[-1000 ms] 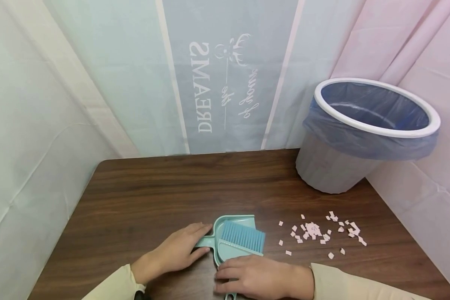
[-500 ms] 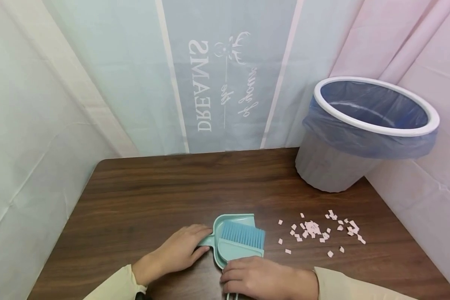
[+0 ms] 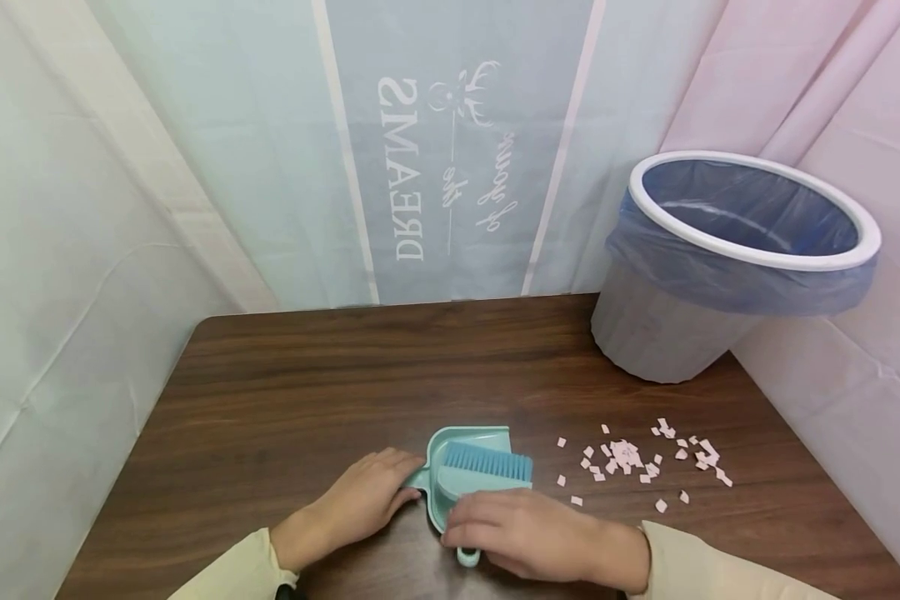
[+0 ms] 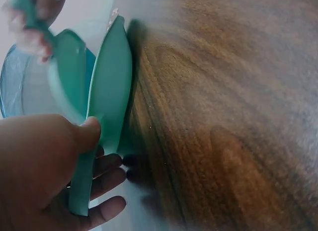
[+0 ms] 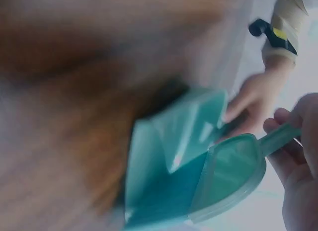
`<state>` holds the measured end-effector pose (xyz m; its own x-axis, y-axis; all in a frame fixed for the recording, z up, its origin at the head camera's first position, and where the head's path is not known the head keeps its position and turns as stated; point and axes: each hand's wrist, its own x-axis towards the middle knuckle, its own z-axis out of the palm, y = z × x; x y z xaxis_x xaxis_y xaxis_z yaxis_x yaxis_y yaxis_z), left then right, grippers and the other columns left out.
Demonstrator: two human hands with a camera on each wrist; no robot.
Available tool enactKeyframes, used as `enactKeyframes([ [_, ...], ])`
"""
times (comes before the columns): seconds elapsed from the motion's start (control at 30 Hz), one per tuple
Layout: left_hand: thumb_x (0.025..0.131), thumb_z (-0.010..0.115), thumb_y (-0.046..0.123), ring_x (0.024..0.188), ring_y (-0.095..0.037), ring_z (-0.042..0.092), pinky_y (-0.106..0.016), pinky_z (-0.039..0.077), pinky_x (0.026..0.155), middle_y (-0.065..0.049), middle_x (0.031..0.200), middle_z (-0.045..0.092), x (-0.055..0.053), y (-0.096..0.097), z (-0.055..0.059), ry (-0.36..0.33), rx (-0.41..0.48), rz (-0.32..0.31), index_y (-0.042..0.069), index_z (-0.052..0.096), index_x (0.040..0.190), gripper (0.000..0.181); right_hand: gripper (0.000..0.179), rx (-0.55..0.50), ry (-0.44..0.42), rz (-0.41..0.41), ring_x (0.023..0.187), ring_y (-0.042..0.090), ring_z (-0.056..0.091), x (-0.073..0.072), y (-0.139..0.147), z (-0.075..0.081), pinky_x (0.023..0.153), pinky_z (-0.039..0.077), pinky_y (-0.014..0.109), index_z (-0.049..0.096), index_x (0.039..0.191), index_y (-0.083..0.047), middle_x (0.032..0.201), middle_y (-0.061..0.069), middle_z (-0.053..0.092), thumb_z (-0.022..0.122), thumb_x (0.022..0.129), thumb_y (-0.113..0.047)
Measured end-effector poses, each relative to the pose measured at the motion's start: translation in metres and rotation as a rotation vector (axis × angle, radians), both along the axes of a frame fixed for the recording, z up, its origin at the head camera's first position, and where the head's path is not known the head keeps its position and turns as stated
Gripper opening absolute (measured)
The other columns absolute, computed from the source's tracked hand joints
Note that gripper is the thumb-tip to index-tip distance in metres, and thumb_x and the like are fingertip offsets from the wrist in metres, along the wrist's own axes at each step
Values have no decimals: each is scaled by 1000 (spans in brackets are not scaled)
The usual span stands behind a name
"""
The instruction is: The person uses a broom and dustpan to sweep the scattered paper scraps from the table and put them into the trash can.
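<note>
A teal dustpan (image 3: 465,434) lies on the dark wooden table, its open side facing right. My left hand (image 3: 363,500) grips its handle, with the thumb on top and the fingers underneath in the left wrist view. Over the pan is a teal hand brush (image 3: 487,477) with blue bristles pointing away from me. My right hand (image 3: 525,531) holds the brush by its handle, whose looped end shows below the fingers. In the right wrist view the brush (image 5: 233,166) is tilted, bristles at the pan. Small white paper scraps (image 3: 626,454) are scattered right of the dustpan.
A grey bin (image 3: 660,333) with a white rim and a blue liner bag (image 3: 727,279) stands at the back right of the table (image 3: 345,367). Printed curtains hang behind the table, and pale cloth covers both sides.
My right hand has lifted and turned the brush, so its bristles look shorter from above and its handle end has come up. The left hand and the dustpan stay in place.
</note>
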<state>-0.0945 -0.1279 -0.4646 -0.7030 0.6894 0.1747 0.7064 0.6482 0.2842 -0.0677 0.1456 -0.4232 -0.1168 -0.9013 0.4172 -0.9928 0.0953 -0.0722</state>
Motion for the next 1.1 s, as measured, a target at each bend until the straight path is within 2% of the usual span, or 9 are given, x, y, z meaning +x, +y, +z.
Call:
enactKeyframes([
  [0.13,98,69,22,108,-22,66,-45,53,92,-6,117,70,0,2,0,39,-6,-2,2,65,125,34,46,-115,-145,-41,119,12,62,-11,4,12,106,45,26,59,127,-8,122,1,65,64,84,7],
  [0.23,96,70,21,104,-21,66,-43,54,88,-4,112,71,0,3,1,47,-3,1,3,66,123,32,51,-183,-249,-106,113,12,63,-19,8,19,100,48,24,59,127,-7,122,1,66,59,80,15],
  [0.33,95,71,20,100,-20,67,-42,54,86,-3,107,71,0,4,2,52,-2,4,3,66,120,30,48,-248,-365,-192,107,13,66,-25,13,23,92,52,22,59,125,-8,121,3,68,58,85,18],
  [0.43,95,71,20,99,-20,67,-42,54,84,-3,105,71,-1,5,3,54,-8,3,4,67,119,29,43,-311,-425,-269,104,16,68,-32,16,27,86,55,25,59,122,-8,116,4,69,58,89,19],
  [0.6,96,70,20,99,-20,67,-41,54,84,-3,106,71,-4,6,3,46,-9,-2,4,66,119,28,40,-380,-441,-357,101,18,69,-44,21,30,80,58,30,56,122,-8,111,2,69,62,91,17],
  [0.8,96,70,18,95,-19,66,-39,54,80,-2,101,70,-5,7,6,57,-1,-10,5,66,116,25,36,-412,-533,-426,98,17,69,-49,24,29,79,59,30,58,123,-11,108,1,70,63,95,10],
  [0.9,96,70,19,92,-19,66,-38,53,78,-2,98,69,-4,7,6,68,-3,-10,4,66,114,24,32,-426,-548,-440,97,17,69,-51,24,28,79,59,29,60,119,-12,107,1,71,63,95,10],
  [1.1,96,70,20,89,-18,65,-38,52,76,-1,95,67,-2,6,5,85,-14,-1,4,66,113,24,30,-465,-523,-422,95,18,70,-54,25,25,76,58,26,62,113,-9,105,3,71,64,93,13],
])
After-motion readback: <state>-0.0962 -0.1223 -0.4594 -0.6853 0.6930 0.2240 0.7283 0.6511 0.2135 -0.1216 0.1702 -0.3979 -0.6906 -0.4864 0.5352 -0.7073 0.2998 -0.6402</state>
